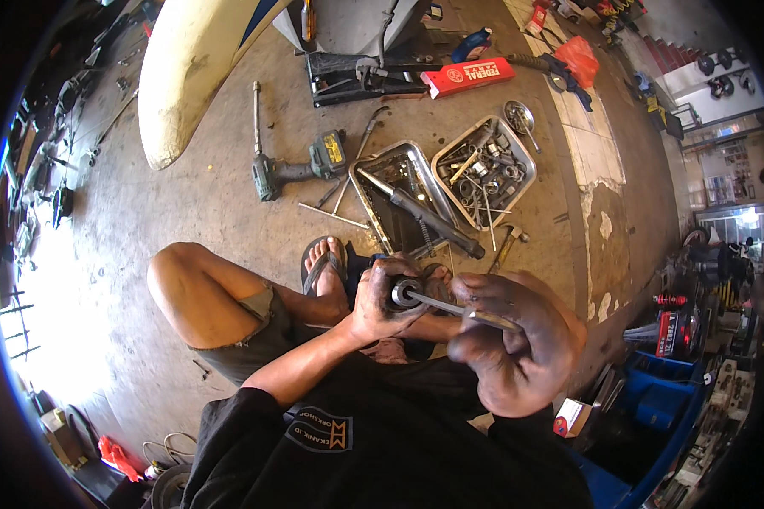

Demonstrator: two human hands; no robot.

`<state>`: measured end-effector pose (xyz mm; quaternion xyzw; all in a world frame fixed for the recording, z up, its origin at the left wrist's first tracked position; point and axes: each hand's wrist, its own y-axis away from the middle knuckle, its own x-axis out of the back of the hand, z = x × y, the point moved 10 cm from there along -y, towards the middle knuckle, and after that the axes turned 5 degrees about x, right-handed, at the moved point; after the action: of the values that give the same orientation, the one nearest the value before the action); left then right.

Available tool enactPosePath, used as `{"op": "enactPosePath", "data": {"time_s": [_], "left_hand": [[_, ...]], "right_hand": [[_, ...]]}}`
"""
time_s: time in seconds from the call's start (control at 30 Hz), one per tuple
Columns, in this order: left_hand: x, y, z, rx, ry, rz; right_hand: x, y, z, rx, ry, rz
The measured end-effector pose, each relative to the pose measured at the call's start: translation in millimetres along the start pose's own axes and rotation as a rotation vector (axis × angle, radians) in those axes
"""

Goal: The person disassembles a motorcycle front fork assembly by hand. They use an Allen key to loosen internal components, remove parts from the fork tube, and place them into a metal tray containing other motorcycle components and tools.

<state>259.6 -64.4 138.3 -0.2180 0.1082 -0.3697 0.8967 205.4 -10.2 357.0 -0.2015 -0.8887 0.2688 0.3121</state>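
Observation:
My left hand (pixel 373 307) is wrapped around a dark cylindrical part (pixel 406 293), whose round hollow end faces up. A thin metal rod (pixel 441 303) runs from that opening to my right hand (pixel 522 339), which grips it between blackened fingers; how deep the rod sits cannot be seen. Just beyond my hands, a fork tube (pixel 424 216) and a spring (pixel 426 237) lie across a metal tray (pixel 369 170). Next to it, a second tray (pixel 437 165) holds several sockets and wrenches.
A cordless impact wrench (pixel 293 172) with a long extension lies left of the trays, T-handle tools (pixel 335 215) beside it. A hammer (pixel 508 246) rests at right. Farther off are a red box (pixel 467 77), a small bowl (pixel 519 117) and a cream vehicle panel (pixel 182 85). A blue bin (pixel 662 399) stands lower right.

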Motion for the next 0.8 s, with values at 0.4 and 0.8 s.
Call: {"op": "enactPosePath", "data": {"time_s": [0.4, 0.8], "left_hand": [[-1.6, -8.7, 19.0, -0.049, -0.008, -0.034], [0.1, -11.6, 17.2, 0.006, -0.010, -0.020]], "right_hand": [[7.5, 18.6, 6.1, 0.007, -0.381, -0.024], [8.9, 32.0, 30.4, -0.129, -0.193, 0.276]]}}
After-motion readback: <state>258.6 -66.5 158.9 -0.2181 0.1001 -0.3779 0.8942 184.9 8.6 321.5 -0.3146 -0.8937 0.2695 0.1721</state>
